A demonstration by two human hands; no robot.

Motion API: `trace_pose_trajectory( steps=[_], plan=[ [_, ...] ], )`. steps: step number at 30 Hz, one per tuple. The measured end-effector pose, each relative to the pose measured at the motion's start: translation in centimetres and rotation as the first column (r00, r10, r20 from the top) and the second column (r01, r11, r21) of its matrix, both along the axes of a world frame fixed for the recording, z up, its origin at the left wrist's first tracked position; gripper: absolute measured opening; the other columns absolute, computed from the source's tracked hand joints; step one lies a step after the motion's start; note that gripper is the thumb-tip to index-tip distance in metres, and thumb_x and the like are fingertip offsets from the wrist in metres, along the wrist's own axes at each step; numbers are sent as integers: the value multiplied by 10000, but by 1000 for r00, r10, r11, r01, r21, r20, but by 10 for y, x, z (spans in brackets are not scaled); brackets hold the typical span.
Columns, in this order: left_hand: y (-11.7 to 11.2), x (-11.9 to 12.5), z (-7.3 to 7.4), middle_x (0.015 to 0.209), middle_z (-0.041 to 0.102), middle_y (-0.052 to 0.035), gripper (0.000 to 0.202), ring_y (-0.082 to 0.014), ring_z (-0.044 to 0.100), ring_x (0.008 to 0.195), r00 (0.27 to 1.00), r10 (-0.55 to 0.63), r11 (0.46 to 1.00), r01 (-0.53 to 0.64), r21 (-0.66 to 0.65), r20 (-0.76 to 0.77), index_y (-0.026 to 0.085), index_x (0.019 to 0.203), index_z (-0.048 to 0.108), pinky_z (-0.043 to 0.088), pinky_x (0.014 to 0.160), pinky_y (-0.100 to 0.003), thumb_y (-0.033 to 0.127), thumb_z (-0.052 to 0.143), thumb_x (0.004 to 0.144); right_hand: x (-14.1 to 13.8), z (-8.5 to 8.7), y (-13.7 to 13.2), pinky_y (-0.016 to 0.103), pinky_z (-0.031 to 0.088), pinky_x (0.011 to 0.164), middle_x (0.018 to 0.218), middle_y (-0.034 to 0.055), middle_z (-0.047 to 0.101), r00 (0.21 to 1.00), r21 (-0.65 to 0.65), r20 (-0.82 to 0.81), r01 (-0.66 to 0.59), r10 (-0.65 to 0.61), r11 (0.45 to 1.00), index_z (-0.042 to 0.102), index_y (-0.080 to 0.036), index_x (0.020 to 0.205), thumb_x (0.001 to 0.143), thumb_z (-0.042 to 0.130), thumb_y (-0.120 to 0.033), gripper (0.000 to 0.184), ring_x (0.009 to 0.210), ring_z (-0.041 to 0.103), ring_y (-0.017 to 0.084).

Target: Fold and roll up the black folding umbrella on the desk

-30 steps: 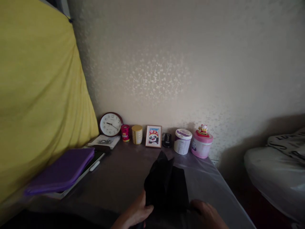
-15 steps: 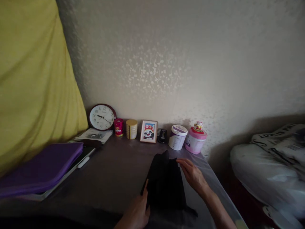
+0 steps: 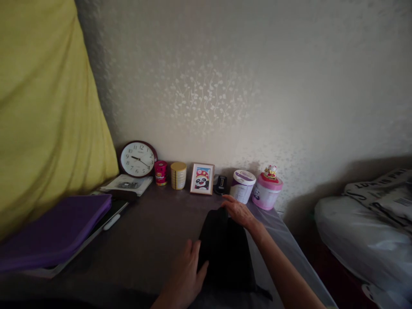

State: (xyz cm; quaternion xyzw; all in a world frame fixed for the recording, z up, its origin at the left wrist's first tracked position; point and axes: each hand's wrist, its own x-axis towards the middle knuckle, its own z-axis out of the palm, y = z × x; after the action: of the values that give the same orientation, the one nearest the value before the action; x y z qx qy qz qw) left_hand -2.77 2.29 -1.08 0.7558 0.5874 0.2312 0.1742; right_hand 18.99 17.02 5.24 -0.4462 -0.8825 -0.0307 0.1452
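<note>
A black cloth item [image 3: 230,257], perhaps a bag, lies upright to me on the table, with folds at its top and a thin strap-like end at its lower right. Its exact kind is hard to make out in the dark. My right hand [image 3: 238,211] pinches the top edge between thumb and fingers. At the left edge is my left hand [image 3: 189,272], its thumb over the cloth and its fingers beside the edge, spread apart from the thumb.
Along the wall stand a clock [image 3: 138,159], a pink-red can [image 3: 160,173], a yellow-lidded container [image 3: 178,176], a framed panda picture [image 3: 202,178], a small black device [image 3: 220,185], a white-and-purple tub [image 3: 242,186] and a pink tub [image 3: 266,193]. Left lies a purple folder [image 3: 61,227].
My right hand has moved left and up, from the upper right corner of the black cloth to its top fold. My left hand's thumb and fingers have spread at the left edge.
</note>
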Motion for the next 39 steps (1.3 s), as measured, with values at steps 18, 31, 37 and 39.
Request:
trace_pose_trajectory(
  steps=[18, 31, 37, 39],
  plan=[
    [26, 8, 27, 1051, 608, -55, 399, -161, 527, 1029, 765, 76, 996, -91, -9, 639, 179, 1090, 562, 395, 929, -297, 286, 263, 848, -1, -18, 29, 287, 433, 854, 1079, 62, 564, 957, -7, -282, -68, 64, 998, 534, -185, 950, 876, 360, -152, 192, 987, 545, 142],
    [-7, -25, -44, 1290, 470, -106, 532, -212, 411, 1210, 911, 108, 962, 5, -273, 397, 157, 1238, 449, 304, 1024, -374, 465, 308, 828, -15, -9, -14, 313, 449, 832, 1113, 73, 521, 948, -51, -303, 87, -98, 995, 472, -196, 1080, 799, 413, -116, 298, 912, 572, 164],
    [-15, -15, -46, 1330, 404, -169, 711, -263, 405, 1210, 987, -45, 963, 84, -255, 156, 102, 1337, 282, 312, 1007, -400, 306, 497, 690, -29, 4, -50, 282, 470, 830, 1280, 84, 420, 994, 2, -107, 13, -12, 1000, 444, -225, 1205, 788, 331, -43, 469, 986, 567, 159],
    [-16, -12, -43, 1359, 370, -154, 759, -258, 400, 1216, 991, -63, 953, 95, -289, 117, 123, 1358, 234, 306, 1010, -387, 232, 504, 657, -38, 5, -58, 274, 466, 845, 1334, 81, 380, 997, 11, -29, -68, 69, 998, 426, -235, 1238, 770, 330, -19, 525, 1039, 546, 164]
  ],
)
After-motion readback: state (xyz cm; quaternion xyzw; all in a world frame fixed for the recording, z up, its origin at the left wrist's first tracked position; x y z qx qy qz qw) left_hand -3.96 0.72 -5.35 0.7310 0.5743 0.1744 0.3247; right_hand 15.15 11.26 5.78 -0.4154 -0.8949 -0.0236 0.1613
